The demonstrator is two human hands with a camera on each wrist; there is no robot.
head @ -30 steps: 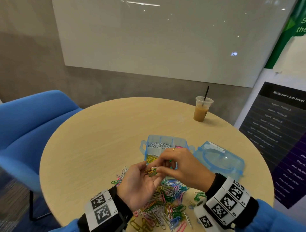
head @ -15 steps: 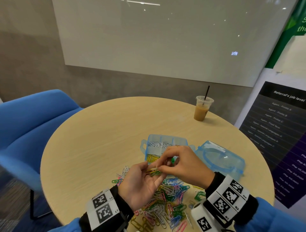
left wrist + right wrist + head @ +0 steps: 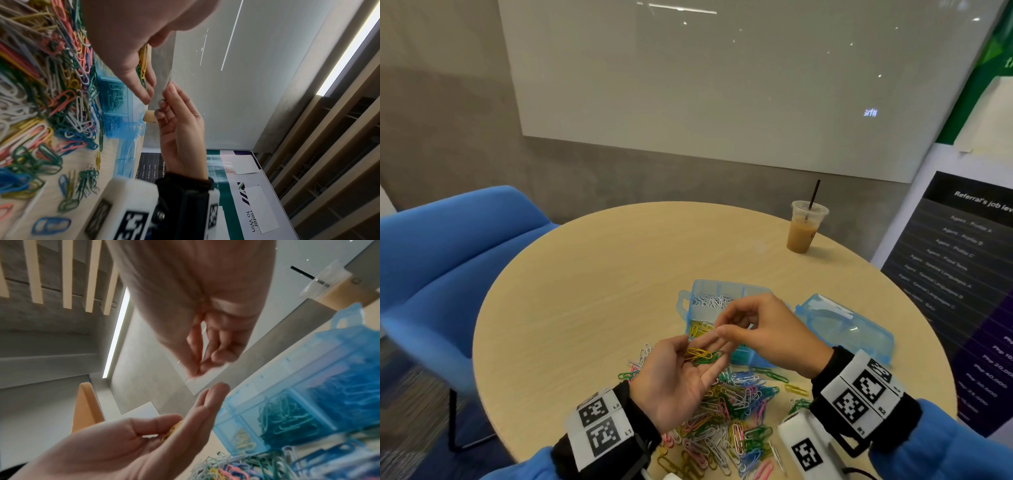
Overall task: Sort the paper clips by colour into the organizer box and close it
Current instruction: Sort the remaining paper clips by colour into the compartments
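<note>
While the heap of mixed paper clips is lying at the near edge of the round table, the left hand is lying palm up above it, serving as a small tray. It is cradling a few yellow and green clips on its nearly straight fingers, so they can be picked off one colour at a time. The right hand is hovering just above those fingertips, its thumb and forefinger drawn together in a pinch. Whether a clip is sitting between them, I cannot tell. The open organizer box is standing just beyond both hands, towards the middle of the table, already holding white, yellow, green and blue clips in separate compartments. Its lid is lying beside it, towards the right edge, so closing is probably a long way off.
</note>
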